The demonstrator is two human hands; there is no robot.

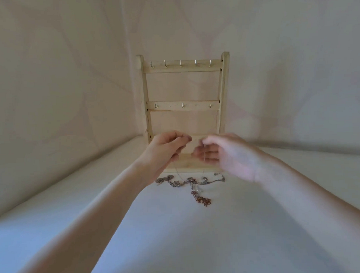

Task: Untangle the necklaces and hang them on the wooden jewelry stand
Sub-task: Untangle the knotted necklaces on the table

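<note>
A pale wooden jewelry stand [183, 91] stands upright against the wall, with several bare metal hooks on its top bar and three on its middle bar. A tangle of silver and copper-coloured necklaces [192, 184] lies on the white surface in front of its base. My left hand [167, 151] pinches a thin silver chain that runs down to the tangle. My right hand [226, 155], blurred, is raised beside it with fingers curled, and a thin strand hangs from them down toward the pile. Both hands hover in front of the stand's lower part and hide it.
The stand sits in a corner of cream walls [71, 79]. The white surface [178, 238] spreads out toward me.
</note>
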